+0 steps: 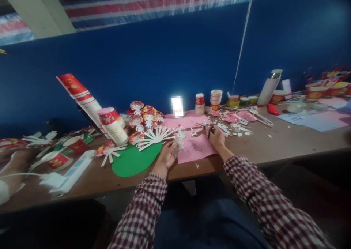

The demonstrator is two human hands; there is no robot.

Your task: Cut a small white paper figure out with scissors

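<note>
My left hand (168, 154) is closed around a small crumpled whitish piece (178, 144), perhaps paper, at the left edge of a pink sheet (196, 152). Dark-handled scissors (210, 132) are in my right hand (218, 138), over that sheet's upper right corner; their blades point left. Pencil-like dark lines show on the pink sheet. White cut strips (157, 137) fan out on a green oval sheet (134, 163) left of my left hand. Behind them stand paper-cup figures (149, 115) with red and yellow frilled tops.
Tall leaning stacks of red-and-white paper cups (112, 126) stand at the left, near a white power strip (78, 172). Another person's arm (13, 168) reaches in there. Paper scraps (238, 126), a thermos (270, 88) and cups lie rightward. A bright, blurred-out screen (177, 106) stands behind.
</note>
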